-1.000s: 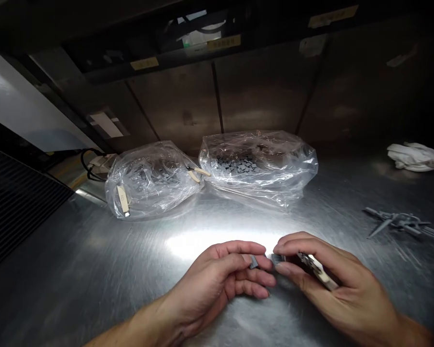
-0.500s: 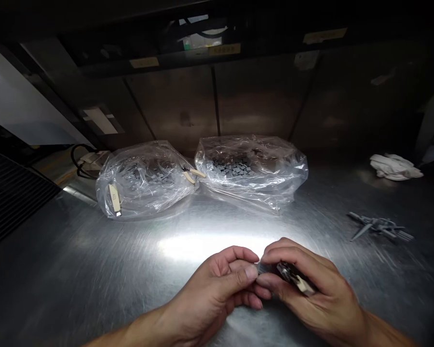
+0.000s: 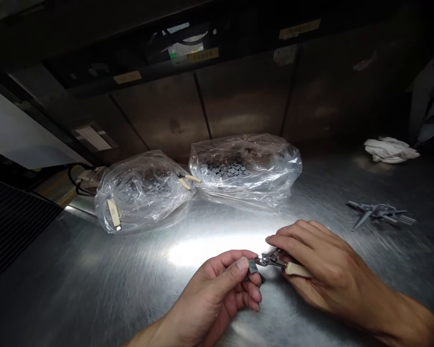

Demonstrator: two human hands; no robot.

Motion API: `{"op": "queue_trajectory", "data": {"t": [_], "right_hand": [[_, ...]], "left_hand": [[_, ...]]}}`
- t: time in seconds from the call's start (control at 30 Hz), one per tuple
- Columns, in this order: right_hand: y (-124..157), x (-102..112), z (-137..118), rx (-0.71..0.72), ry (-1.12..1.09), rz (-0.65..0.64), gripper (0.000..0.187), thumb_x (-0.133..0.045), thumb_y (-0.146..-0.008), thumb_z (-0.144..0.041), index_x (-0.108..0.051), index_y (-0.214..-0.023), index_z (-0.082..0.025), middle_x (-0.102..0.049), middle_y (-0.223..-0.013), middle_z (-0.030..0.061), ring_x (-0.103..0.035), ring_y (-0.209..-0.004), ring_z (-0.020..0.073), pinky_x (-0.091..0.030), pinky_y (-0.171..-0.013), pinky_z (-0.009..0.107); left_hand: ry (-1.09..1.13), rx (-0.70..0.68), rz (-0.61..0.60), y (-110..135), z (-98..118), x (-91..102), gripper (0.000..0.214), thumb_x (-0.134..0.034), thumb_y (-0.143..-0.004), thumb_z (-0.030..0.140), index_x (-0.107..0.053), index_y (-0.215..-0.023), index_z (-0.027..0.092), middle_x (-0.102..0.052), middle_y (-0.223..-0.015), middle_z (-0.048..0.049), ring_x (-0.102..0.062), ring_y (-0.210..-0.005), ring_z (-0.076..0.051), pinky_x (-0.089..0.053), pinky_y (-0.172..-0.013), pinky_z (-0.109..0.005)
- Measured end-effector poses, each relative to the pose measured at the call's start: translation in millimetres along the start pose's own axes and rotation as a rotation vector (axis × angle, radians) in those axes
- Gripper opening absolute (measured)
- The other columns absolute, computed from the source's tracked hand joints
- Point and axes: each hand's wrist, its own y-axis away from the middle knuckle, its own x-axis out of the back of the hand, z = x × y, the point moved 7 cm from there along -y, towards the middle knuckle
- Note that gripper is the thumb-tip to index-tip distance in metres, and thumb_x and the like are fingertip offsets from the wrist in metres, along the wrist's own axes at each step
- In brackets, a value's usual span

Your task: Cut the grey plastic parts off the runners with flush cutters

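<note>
Between the thumb and fingers of my left hand [image 3: 224,289] is a small grey plastic piece [image 3: 253,266]; a second dark grey bit shows just below it, partly hidden by the fingers. My right hand [image 3: 325,270] is wrapped round a pair of nippers [image 3: 297,270] with cream handles and metal jaws. The jaw tips point left and meet the edge of the grey piece; whether they are closed on it I cannot tell. Both hands are above the metal worktop [image 3: 130,289].
Two clear plastic bags of grey pieces, a left bag [image 3: 144,202] and a right bag [image 3: 246,168], stand at the back. Other nippers [image 3: 190,181] lie against them, and a cream cutter knife [image 3: 113,214] on the left one. Grey plastic scraps [image 3: 381,213] and a white cloth [image 3: 390,150] lie at right.
My right hand has turned and drawn back, bringing the nippers' jaws forward to the piece in my left hand. The view has tilted slightly.
</note>
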Motion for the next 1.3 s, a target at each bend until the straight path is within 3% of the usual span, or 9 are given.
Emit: {"op": "queue_trajectory", "data": {"t": [0.43,0.73,0.97,1.3], "right_hand": [[-1.3,-0.9,-4.2,0.024,0.155,-0.063,0.018,-0.050,-0.092,-0.007,-0.064,-0.100,-0.017,-0.063,-0.090,0.0054,-0.055,-0.080,0.0212,-0.035,-0.074,0.037],[0.1,-4.3,-4.6,-0.006,0.225,-0.050,0.026,-0.053,-0.091,-0.008,-0.068,-0.111,-0.015,-0.060,-0.085,0.0034,-0.050,-0.077,0.0215,-0.031,-0.071,0.037],[-0.1,-1.7,-9.4,0.049,0.331,-0.034,0.025,-0.049,-0.092,-0.004,-0.068,-0.104,-0.015,-0.056,-0.076,0.0027,-0.047,-0.070,0.0207,-0.029,-0.067,0.037],[5.5,-4.6,-14.4,0.110,0.432,-0.039,0.025,-0.049,-0.098,-0.008,-0.068,-0.115,-0.010,-0.058,-0.076,0.0041,-0.050,-0.069,0.0206,-0.030,-0.066,0.038]], "left_hand": [[-0.018,-0.017,0.044,-1.4,0.9,3.0,0.023,-0.083,-0.085,0.024,-0.080,-0.103,0.010,-0.075,-0.086,-0.0083,-0.070,-0.073,-0.012,-0.056,-0.071,-0.022],[-0.031,-0.022,0.075,-3.7,1.4,6.7,0.027,-0.083,-0.084,0.026,-0.080,-0.104,0.008,-0.074,-0.085,-0.0076,-0.067,-0.071,-0.010,-0.055,-0.070,-0.021],[-0.035,-0.024,0.072,-3.6,1.3,6.5,0.025,-0.084,-0.084,0.026,-0.081,-0.101,0.008,-0.074,-0.085,-0.0071,-0.066,-0.070,-0.009,-0.054,-0.071,-0.020],[-0.054,-0.040,0.074,-4.5,2.1,7.5,0.023,-0.081,-0.086,0.025,-0.081,-0.102,0.008,-0.073,-0.082,-0.0069,-0.065,-0.070,-0.009,-0.052,-0.073,-0.021]]}}
